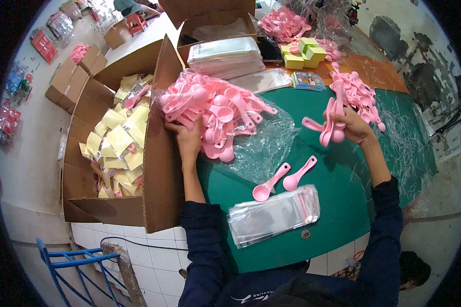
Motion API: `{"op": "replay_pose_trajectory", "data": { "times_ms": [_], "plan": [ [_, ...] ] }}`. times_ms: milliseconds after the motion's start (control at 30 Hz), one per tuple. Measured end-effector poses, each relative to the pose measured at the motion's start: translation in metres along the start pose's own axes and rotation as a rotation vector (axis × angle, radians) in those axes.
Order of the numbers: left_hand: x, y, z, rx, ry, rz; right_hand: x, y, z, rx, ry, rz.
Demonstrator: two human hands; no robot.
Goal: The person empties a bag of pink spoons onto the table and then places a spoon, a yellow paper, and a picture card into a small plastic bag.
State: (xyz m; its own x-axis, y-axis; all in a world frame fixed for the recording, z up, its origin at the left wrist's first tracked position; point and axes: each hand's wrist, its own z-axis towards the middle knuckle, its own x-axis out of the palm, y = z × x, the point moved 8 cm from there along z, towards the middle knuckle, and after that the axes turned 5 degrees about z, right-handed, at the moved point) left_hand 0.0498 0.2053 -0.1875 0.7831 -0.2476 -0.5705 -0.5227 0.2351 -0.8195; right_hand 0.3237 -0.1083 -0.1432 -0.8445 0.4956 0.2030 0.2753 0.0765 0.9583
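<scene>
My left hand (188, 140) grips the near left side of a clear plastic bag of pink measuring spoons (223, 110), its thumb against the spoons and its other fingers partly hidden. Several pink measuring spoons (329, 123) are bunched in my right hand (356, 127), raised above the green table. Between my arms lie two loose pink spoons, one with its bowl facing up (264, 190) and one (298, 175) to its right. Just below them is a stack of clear plastic sleeves (274, 215). A loose pile of pink spoons (361, 94) sits beyond my right hand.
At left stands an open cardboard box (164, 169) with many packed yellow-card pouches (119, 140). Clear bags (225, 53), yellow-green blocks (305, 53) and printed cards (308, 81) line the table's back. Plastic scraps (402, 143) lie at right; a blue metal frame (77, 263) stands lower left.
</scene>
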Motion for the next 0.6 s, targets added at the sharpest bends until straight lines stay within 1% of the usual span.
{"op": "replay_pose_trajectory", "data": {
  "times_ms": [133, 200, 367, 400, 433, 467, 500, 533, 567, 600],
  "plan": [
    [-0.001, -0.003, -0.001, -0.038, 0.059, 0.037, -0.035, 0.020, 0.011, -0.042, -0.110, -0.029],
    [-0.002, -0.004, -0.001, -0.040, 0.038, 0.033, -0.049, 0.024, 0.014, -0.075, -0.163, -0.003],
    [-0.003, -0.007, -0.004, -0.051, 0.049, 0.018, -0.087, 0.020, 0.026, -0.102, -0.172, 0.057],
    [-0.003, -0.007, -0.004, -0.042, 0.051, 0.007, -0.087, 0.025, 0.026, -0.113, -0.167, 0.073],
    [-0.002, -0.006, -0.003, -0.032, 0.052, -0.005, -0.072, 0.037, 0.023, -0.125, -0.162, 0.088],
    [-0.003, -0.005, -0.003, -0.008, 0.005, 0.006, -0.055, 0.056, 0.017, -0.229, -0.190, 0.036],
    [-0.002, -0.003, -0.002, 0.016, -0.043, 0.015, -0.077, 0.051, 0.025, -0.174, -0.224, -0.040],
    [-0.004, -0.003, -0.002, 0.040, -0.091, 0.023, -0.119, 0.046, 0.038, -0.120, -0.259, -0.117],
    [-0.003, -0.001, -0.002, 0.021, -0.070, 0.027, -0.154, 0.046, 0.048, -0.066, -0.295, -0.194],
    [-0.003, -0.001, -0.001, 0.003, -0.049, 0.030, -0.175, 0.052, 0.053, -0.052, -0.361, -0.253]
  ]
}}
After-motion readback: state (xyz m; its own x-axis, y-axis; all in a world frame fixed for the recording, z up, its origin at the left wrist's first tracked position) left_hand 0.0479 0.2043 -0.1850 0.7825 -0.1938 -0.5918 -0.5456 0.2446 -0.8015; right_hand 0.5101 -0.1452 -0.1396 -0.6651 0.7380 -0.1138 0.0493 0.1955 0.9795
